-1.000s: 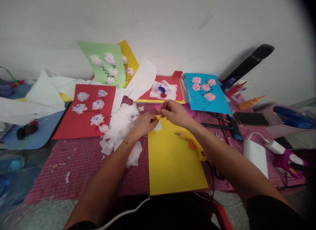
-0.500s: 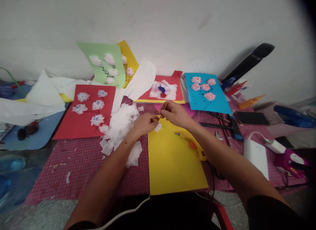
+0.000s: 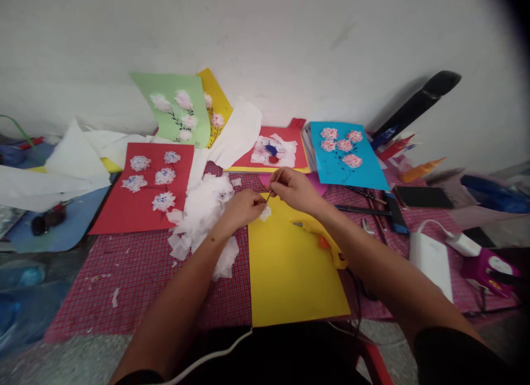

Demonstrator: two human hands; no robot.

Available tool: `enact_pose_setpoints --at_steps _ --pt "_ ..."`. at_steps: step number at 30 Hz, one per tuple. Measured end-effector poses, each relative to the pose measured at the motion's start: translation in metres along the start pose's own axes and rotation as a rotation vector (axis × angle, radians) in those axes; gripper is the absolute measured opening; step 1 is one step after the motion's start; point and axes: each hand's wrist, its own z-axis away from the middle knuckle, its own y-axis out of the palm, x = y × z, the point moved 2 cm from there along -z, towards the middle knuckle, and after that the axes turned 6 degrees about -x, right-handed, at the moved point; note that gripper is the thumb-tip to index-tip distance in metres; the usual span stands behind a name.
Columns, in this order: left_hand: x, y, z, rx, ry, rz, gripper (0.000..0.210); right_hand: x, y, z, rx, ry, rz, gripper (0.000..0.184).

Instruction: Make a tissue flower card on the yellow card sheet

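Observation:
In my right hand a thin stick is pinched, slanting down to the left. The fingers of my left hand are closed at the stick's lower end, by a small crumpled white piece of tissue paper. Both hands are over the upper part of a yellow sheet. On that sheet, beneath my right forearm, lies a yellow glue gun. A pile of cut white tissue paper spreads beside my left wrist. My fingers partly hide the stick's tip.
Sheets with paper flowers stand or lie around: red, green and blue. A paint-stained tissue with blue and red paint lies at the back. On the right are a hammer, a phone and a white power bank.
Hardly anything differs. Both hands stay at the same spot with the stick and tissue, with only slight finger movement.

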Motion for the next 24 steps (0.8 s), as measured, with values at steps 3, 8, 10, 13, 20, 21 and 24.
enact_pose_setpoints --at_steps 3,8,10,13,20,21,24 --pt "0.000 0.000 0.000 0.007 -0.005 -0.003 0.028 0.002 -0.001 0.000 -0.015 0.013 -0.007 0.003" --pt "0.000 0.000 0.001 -0.001 -0.016 0.005 0.027 0.006 -0.004 0.000 -0.042 0.036 -0.052 0.006" --pt "0.001 0.000 0.001 -0.008 -0.013 0.011 0.027 0.008 -0.007 0.000 -0.061 0.041 -0.052 0.007" --pt "0.002 0.000 0.001 -0.010 -0.009 0.026 0.028 0.012 -0.014 0.003 -0.087 0.062 -0.042 0.008" --pt "0.001 -0.004 0.001 0.007 -0.028 0.041 0.032 0.022 -0.024 0.015 -0.164 0.062 -0.118 0.007" --pt "0.001 -0.005 0.001 0.008 -0.027 0.039 0.033 0.022 -0.023 0.017 -0.170 0.055 -0.112 0.007" --pt "0.000 -0.006 0.001 0.009 -0.023 0.043 0.035 0.018 -0.018 0.020 -0.161 0.047 -0.084 0.006"
